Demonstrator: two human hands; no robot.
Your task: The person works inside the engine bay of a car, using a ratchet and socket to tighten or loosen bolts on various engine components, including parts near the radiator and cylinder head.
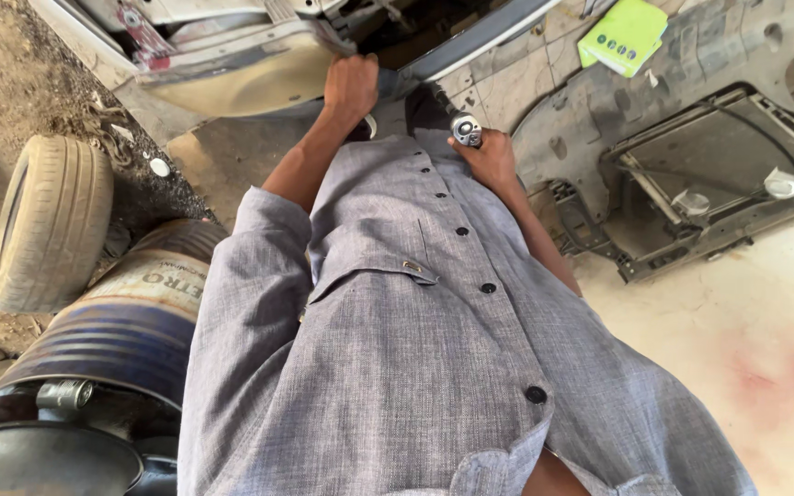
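Nearest the camera, a grey buttoned shirt (434,349) fills the lower frame, so the ground directly beneath is hidden. To the left, a rusty blue drum (130,321) lies beside an upright worn tyre (48,220) on dirt, and room on that side is crowded by them.

Further out, the right hand (487,158) is seen closed around a chrome ratchet wrench (466,129), its round head showing above the fingers; the grip appears full, probably to steady the tool as it is turned. The wrench sits at the lower edge of the white car body panel (232,73), near the middle of the view.

Just beyond, the left hand (351,87) is curled over the panel's lip, fingers wrapped on the edge and holding nothing loose, seemingly so that the panel is braced against the tool's push. The hands are near but apart.

Farthest right, a grey bumper carrier with radiator (709,165) lies flat on the pale concrete floor (737,349), with a green card (625,35) resting upon it. More open floor is offered on the right.
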